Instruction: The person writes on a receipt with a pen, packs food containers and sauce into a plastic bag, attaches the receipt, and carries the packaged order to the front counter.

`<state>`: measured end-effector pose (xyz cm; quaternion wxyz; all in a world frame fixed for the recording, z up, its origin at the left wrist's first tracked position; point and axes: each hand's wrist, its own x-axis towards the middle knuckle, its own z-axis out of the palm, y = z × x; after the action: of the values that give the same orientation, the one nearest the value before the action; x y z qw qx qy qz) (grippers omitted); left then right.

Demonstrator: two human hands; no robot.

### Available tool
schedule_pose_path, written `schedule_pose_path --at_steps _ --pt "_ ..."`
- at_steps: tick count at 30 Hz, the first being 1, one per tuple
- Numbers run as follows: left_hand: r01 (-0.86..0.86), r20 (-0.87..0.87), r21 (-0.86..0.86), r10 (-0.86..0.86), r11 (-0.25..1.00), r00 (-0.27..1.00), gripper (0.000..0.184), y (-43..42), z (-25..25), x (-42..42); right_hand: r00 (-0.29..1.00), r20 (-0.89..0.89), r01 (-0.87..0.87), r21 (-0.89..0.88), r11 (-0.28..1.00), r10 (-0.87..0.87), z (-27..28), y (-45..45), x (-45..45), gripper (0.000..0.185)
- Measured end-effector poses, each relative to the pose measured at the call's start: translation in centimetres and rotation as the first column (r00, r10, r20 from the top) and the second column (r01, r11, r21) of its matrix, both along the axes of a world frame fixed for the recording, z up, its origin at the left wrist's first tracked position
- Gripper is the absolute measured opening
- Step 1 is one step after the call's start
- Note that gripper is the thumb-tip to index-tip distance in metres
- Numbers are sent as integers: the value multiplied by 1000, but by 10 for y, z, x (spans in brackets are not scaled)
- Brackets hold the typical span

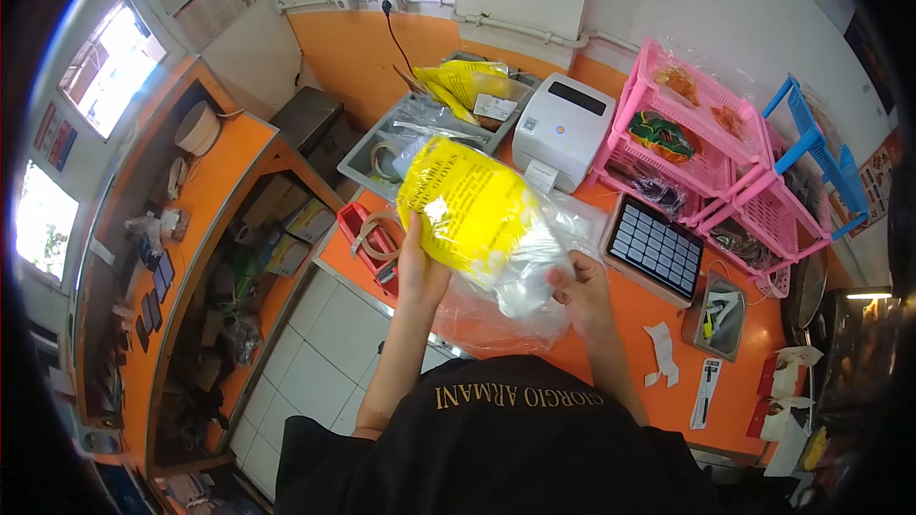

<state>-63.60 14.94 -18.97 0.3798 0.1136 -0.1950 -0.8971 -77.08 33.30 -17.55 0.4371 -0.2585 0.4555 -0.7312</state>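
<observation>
A yellow packet of disposable gloves is held up over the orange counter, its lower end bulging with clear plastic. My left hand grips the packet's left edge, fingers mostly hidden behind it. At the lower right end, my right hand has its fingers closed on the clear plastic. Whether that plastic is the gloves or the wrapper, I cannot tell. Beneath the packet lies a crumpled clear plastic bag on the counter.
Behind the packet stand a grey tray and a white label printer. To the right are a tablet screen, pink baskets and a metal tray. A red tape dispenser sits at the counter's left edge.
</observation>
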Motion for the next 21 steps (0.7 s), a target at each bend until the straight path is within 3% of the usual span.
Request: schedule_pose_path --at_steps 2,8,11,12,14,16,17,18,19,20,21 --pt "-36 24 -16 36 999 999 40 -11 -10 4 992 15 127 -11 992 -127 -7 7 -1 20" --pt "-61 63 38 58 997 996 39 -5 -19 1 949 297 156 -166 974 -102 12 18 5 43" --pt "-56 105 85 47 995 993 40 11 -24 -9 946 265 247 -207 947 -189 5 18 -1 43" --pt "-95 62 147 87 984 994 39 15 -32 -13 910 302 344 -170 924 -283 -6 21 -9 43" --pt "-157 104 104 147 982 984 39 8 -46 -9 871 401 406 -263 875 -283 6 37 -28 43" --pt "-160 247 -53 169 986 954 38 7 -37 3 834 85 534 -377 757 -546 10 58 -53 43" --pt "-178 243 -56 186 982 952 38 6 -40 6 513 20 846 -178 502 -858 34 54 -46 42" --pt "-70 332 -108 102 992 938 38 6 -45 9 300 -63 943 -130 306 -952 44 51 -41 37" --pt "47 424 -144 19 988 905 38 7 -47 11 311 -65 939 -129 318 -948 43 54 -42 37" --pt "85 432 -152 -11 985 902 39 12 -49 9 229 -666 846 -224 483 -710 44 60 -41 34" --pt "79 434 -150 -6 986 901 39 20 -49 4 78 -936 746 -174 643 -343 44 57 -38 31"
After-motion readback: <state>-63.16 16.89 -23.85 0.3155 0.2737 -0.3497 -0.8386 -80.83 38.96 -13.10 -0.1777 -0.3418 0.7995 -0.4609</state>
